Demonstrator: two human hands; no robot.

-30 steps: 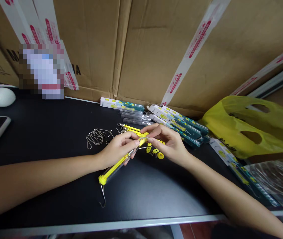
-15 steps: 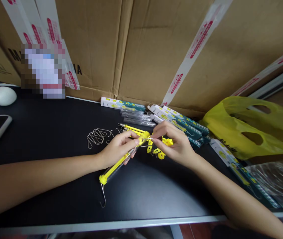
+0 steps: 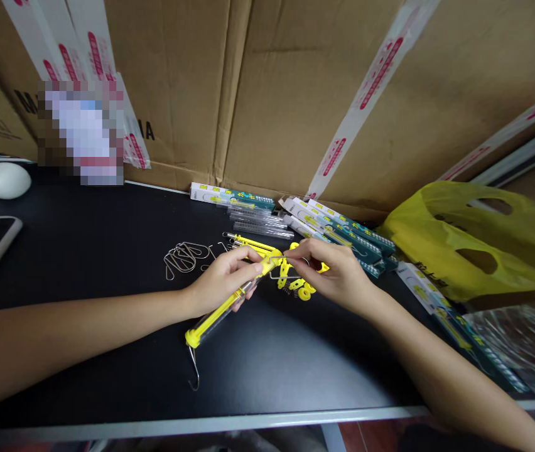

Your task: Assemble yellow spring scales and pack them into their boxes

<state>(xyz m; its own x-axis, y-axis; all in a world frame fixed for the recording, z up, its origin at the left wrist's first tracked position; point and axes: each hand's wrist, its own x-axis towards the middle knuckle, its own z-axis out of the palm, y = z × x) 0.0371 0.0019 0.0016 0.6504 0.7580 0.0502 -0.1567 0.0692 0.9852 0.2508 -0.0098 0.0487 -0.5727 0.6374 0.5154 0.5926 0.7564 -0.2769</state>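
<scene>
Tube (image 3: 218, 315): one, jutting both ways from our gripping left hand (image 3: 225, 276)!
Wire (image 3: 277, 258): one, pinched in our right hand (image 3: 331, 267)!

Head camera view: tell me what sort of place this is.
Probably a desk or worktable, perhaps in a storage corner: there's a dark tabletop, loose yellow parts lying near slim printed boxes, and large taped cardboard standing right behind.

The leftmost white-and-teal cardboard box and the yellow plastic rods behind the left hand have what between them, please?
In the head view, clear plastic tubes lie between that box and the rods.
</scene>
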